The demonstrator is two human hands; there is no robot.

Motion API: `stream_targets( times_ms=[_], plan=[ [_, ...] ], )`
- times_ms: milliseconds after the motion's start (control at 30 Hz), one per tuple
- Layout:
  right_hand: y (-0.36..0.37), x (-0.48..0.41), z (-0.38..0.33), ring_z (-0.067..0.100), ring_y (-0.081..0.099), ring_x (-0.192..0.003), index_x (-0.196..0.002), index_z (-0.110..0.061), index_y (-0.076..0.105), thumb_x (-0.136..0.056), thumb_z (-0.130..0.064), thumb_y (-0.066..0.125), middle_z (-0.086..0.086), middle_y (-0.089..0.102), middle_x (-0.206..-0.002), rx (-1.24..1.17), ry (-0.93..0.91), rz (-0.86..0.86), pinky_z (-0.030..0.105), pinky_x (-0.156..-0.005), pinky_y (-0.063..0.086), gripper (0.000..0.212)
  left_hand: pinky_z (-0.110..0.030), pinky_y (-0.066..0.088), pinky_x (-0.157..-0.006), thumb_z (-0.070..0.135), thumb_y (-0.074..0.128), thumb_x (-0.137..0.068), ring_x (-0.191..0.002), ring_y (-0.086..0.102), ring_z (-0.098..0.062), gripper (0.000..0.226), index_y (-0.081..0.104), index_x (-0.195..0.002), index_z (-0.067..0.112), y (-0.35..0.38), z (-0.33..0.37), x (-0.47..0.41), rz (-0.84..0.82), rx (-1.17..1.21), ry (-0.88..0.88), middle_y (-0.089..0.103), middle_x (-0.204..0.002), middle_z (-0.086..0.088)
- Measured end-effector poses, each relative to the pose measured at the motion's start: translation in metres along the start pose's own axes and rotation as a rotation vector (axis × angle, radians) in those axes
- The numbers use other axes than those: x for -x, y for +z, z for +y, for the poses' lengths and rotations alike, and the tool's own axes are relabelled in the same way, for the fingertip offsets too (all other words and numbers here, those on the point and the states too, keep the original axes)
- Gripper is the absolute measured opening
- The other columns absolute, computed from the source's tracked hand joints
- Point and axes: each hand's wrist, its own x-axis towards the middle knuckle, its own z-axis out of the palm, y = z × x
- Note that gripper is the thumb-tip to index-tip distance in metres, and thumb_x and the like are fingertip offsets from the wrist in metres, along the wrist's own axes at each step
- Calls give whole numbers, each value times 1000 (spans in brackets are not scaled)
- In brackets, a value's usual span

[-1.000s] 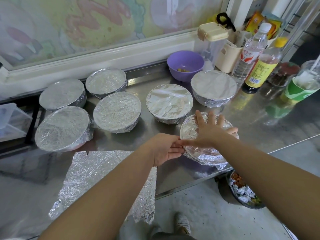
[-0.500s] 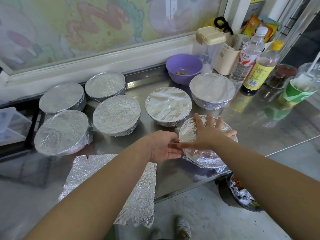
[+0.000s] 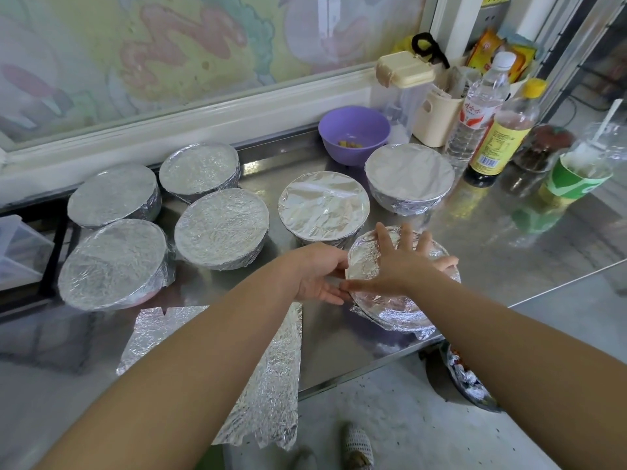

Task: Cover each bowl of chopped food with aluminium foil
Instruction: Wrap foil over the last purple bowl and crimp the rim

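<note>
Several foil-covered bowls stand on the steel table [image 3: 509, 239], among them one at the far left [image 3: 113, 195], one in the middle [image 3: 324, 205] and one at the back right [image 3: 409, 176]. Nearest the front edge sits another bowl wrapped in crinkled foil [image 3: 390, 308]. My right hand [image 3: 403, 259] lies flat on its top with the fingers spread. My left hand [image 3: 315, 274] presses against its left side with straight fingers. A purple bowl [image 3: 354, 130] at the back stands uncovered with a few yellow pieces inside.
A loose foil sheet [image 3: 268, 385] lies near me and hangs over the table's front edge. Bottles [image 3: 502, 137], a jar [image 3: 543, 147], a green cup [image 3: 573, 178] and a cream holder [image 3: 437, 120] crowd the back right. A bowl with foil scraps [image 3: 464, 378] sits on the floor.
Both hands stay on the front bowl, the left one easing slightly along its side. The view has shifted a little.
</note>
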Motion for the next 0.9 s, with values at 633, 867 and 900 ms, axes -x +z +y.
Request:
stream_targets(
  times_ms=[633,867,900],
  plan=[
    [-7,3,1,43,-27,-149,-150,-44,-32,-30,-111,40,9,-38,-161,-14,14,-47,88,-102,5,155,-31,55,-79,15,55,-101,-81,61,-17,14,66,-97,7,63,-84,-3,151,945,137,69,-82,-6],
    [-6,5,-1,43,-25,-150,-153,-41,-28,-35,-111,40,12,-32,-163,-18,8,-22,88,-102,6,153,-23,51,-72,22,59,-99,-82,65,-12,17,70,-103,9,74,-75,-11,143,1194,94,73,-82,-1],
    [-5,5,-1,43,-25,-150,-153,-41,-27,-36,-111,40,12,-32,-163,-19,8,-18,88,-102,7,152,-23,51,-73,21,60,-99,-85,66,-12,17,70,-104,9,74,-74,-11,138,1207,89,74,-84,-1]
  ],
)
